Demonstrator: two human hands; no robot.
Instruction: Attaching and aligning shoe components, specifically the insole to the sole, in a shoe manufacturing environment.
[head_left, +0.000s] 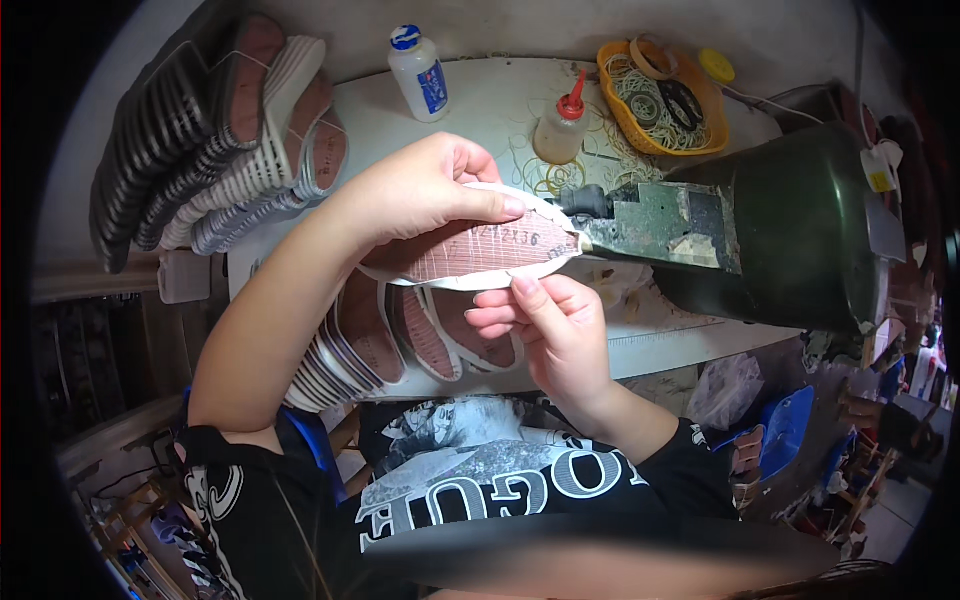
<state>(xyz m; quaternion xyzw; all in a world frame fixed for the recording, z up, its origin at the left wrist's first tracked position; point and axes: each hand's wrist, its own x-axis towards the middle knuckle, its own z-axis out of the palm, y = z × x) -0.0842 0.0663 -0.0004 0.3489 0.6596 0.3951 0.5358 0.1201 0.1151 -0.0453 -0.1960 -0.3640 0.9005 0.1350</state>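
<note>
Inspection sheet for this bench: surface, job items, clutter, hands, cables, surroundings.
Surface: pale tabletop, loose bands strewn on it.
Job items: white-edged sole piece, narrow end at the green machine; stacked pieces upper left, others nearer the person.
Clutter: white bottle, red-capped bottle, yellow basket with bands.
Hands: left hand grips the piece; right hand at its near edge, grip unclear.
Cables: thin pale cord right of basket.
Surroundings: blue bin, clear plastic bag, lower right.
</note>
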